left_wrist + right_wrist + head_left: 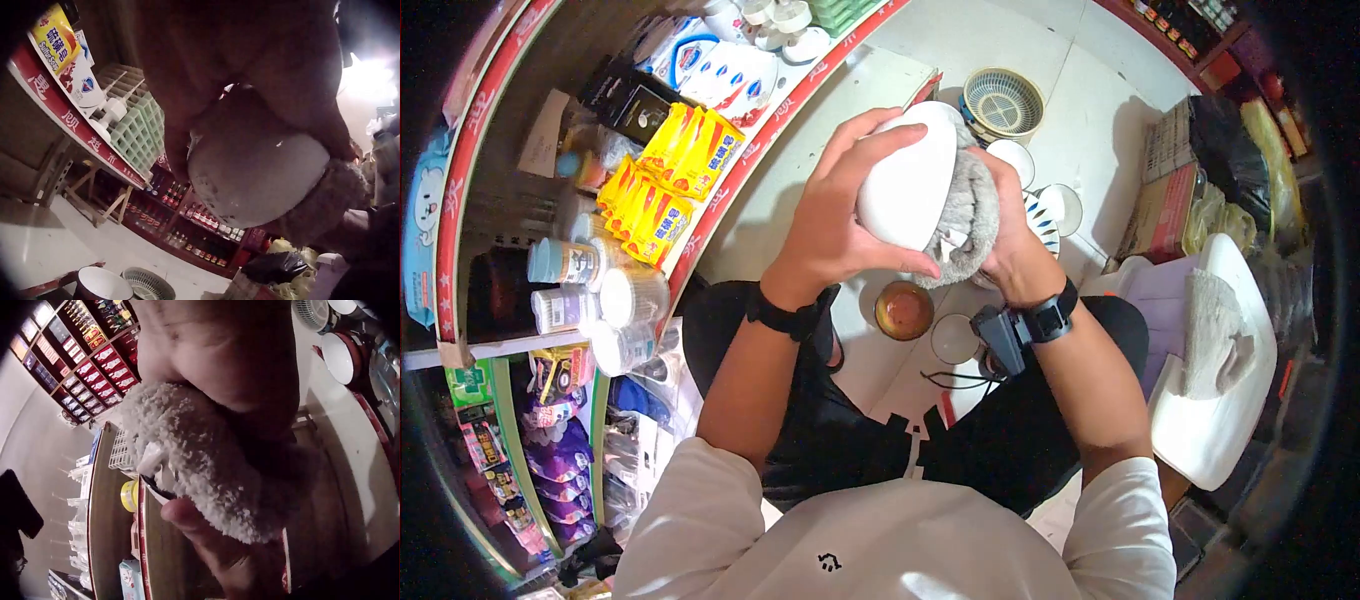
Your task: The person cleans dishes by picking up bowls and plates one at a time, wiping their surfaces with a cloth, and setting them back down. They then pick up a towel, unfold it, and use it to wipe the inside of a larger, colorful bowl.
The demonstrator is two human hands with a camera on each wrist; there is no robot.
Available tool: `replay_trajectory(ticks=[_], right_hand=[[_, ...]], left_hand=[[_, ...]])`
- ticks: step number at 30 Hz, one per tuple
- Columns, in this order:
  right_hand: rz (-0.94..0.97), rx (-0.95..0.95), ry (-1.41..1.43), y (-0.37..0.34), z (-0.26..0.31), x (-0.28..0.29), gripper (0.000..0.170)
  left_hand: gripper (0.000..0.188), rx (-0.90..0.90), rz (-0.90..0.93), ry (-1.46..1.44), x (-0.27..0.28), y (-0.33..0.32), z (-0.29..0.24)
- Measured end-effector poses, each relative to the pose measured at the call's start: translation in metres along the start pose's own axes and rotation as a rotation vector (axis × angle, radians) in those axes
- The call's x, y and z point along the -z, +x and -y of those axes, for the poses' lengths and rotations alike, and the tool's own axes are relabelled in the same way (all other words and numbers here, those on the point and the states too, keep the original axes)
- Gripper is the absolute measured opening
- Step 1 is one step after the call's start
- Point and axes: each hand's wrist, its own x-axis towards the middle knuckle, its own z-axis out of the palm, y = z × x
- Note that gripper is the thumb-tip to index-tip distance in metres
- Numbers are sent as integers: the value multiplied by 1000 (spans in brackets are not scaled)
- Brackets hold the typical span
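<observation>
A white bowl [908,185], tilted on its side with its outer surface showing, is gripped by my left hand [830,215], fingers over the top and thumb low near the rim. The same bowl [256,172] fills the middle of the left wrist view. My right hand [1012,235] holds a fluffy grey cloth [972,215] against the bowl's other side. In the right wrist view the cloth [187,462] bunches under my right hand [225,362], and a thumb lies at its lower edge. The bowl's inside is hidden.
On the floor stand a round strainer basket [1003,103], several bowls and plates, and a brown bowl [903,310]. Shelves with yellow soap packs [690,150] and cotton swab tubs run along the left. A white stool [1215,430] with a grey cloth stands at the right.
</observation>
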Motion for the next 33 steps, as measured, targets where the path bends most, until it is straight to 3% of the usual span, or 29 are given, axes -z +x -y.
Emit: replay_trajectory(ticks=[2,4,6,7,8,10,12,13,15,16,18,19,20,22,24,26,27,28,31,33], right_hand=[[-31,108,127,-4,-5,-5,46],[30,131,145,-8,-9,2,52],[102,273,316,-13,-10,11,56],[351,254,445,-16,-5,20,60],[358,313,403,-19,7,30,61],[372,363,357,-24,31,34,62],[338,565,252,-31,53,21,54],[341,570,254,-31,58,17,54],[0,705,255,-28,67,15,51],[-5,711,259,-27,68,19,51],[176,641,263,-26,69,28,50],[-129,724,213,-26,65,8,46],[-131,727,216,-26,59,-4,46],[-282,768,-43,-26,51,-18,42],[-255,882,-334,-23,38,-8,40],[-324,954,-980,-26,25,-6,40],[-296,993,-1092,-23,18,-7,39],[-217,976,-957,-18,12,-12,39],[-302,895,-934,-10,10,-5,39],[-362,710,-405,-2,17,1,33]], left_hand=[[111,8,31,-47,1,-1,0],[109,19,2,-65,0,-2,2],[108,28,-25,-81,-2,-6,4],[108,179,-71,-258,-3,-9,4],[108,328,-117,-436,-4,-13,6],[108,364,-151,-517,-6,-16,11],[109,441,-264,-943,-12,-15,11],[113,459,-256,-998,-13,-15,4],[115,537,-249,-1107,-15,-23,6],[118,619,-246,-1216,-13,-28,7],[123,699,-156,-1204,-8,-36,7],[122,699,-137,-1206,-8,-37,7],[121,697,-118,-1208,-8,-37,7],[120,672,-149,-1159,-15,-34,5],[119,646,-184,-1113,-20,-30,4],[102,591,-231,-1273,-24,-25,8],[102,591,-228,-1276,-25,-24,9],[97,615,-243,-1240,-26,-25,11],[93,659,-259,-1137,-22,-23,12],[94,675,-267,-1068,-15,-19,7]])
